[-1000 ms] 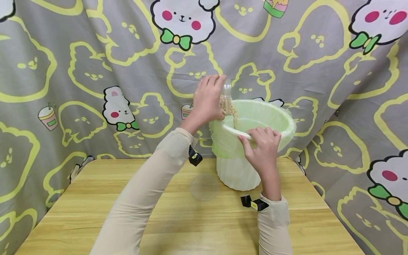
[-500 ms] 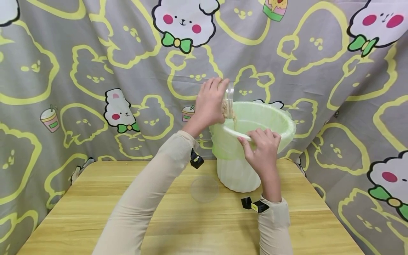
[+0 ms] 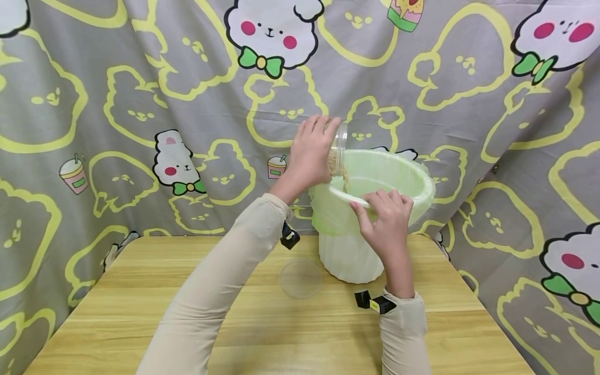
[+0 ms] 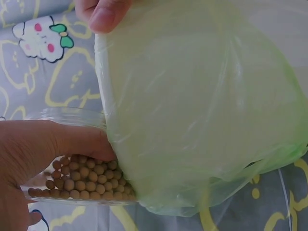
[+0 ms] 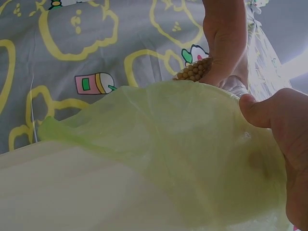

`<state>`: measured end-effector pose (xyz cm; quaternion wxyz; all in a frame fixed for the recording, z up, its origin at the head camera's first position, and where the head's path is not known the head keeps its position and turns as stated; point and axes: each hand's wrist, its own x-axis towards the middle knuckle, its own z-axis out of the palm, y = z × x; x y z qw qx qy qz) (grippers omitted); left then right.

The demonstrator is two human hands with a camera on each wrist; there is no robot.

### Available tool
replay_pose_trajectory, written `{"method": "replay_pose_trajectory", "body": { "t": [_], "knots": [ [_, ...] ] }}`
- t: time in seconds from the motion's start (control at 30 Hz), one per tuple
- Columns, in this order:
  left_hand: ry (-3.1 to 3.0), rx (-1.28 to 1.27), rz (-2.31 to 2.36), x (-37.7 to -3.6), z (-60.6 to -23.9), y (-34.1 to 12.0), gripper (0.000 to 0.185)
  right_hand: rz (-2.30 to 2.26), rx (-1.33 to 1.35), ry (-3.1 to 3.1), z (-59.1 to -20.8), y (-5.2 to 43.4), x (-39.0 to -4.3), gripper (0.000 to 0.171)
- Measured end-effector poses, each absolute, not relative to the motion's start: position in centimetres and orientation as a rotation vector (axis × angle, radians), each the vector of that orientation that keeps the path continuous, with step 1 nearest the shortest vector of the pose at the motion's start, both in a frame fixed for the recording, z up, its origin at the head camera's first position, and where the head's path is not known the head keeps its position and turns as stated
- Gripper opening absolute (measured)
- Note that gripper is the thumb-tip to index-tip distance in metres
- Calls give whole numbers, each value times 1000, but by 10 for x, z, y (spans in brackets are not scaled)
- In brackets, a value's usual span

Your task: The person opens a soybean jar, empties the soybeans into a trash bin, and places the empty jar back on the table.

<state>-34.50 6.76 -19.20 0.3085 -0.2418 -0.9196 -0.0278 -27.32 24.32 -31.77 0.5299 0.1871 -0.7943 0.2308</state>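
Gripping a tilted jar (image 3: 338, 148) — left hand (image 3: 309, 153) curled.

So the table (image 3: 140, 312) is a light yellowish wood-grain top with pale stripes running across it, pushed up against a grey cartoon-print cloth backdrop (image 3: 94, 104). Sitting on it toward the back right is a white ribbed plastic bin (image 3: 344, 260) lined with a thin green plastic bag (image 3: 328, 213) folded over its rim. Just left of the bin's base lies a clear round plastic lid (image 3: 301, 278), flat on the wood and pretty hard to spot.
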Motion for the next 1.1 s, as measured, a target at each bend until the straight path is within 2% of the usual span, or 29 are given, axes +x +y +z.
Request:
{"method": "replay_pose_trajectory", "body": {
  "t": [0.93, 1.1],
  "knots": [
    [-2319, -686, -62, -343, -205, 65, 114, 540, 437, -1911, -318, 241, -270, 27],
    [-2263, -703, -39, -341, -207, 67, 108, 541, 431, -1917, -317, 241, -270, 27]
  ]
}}
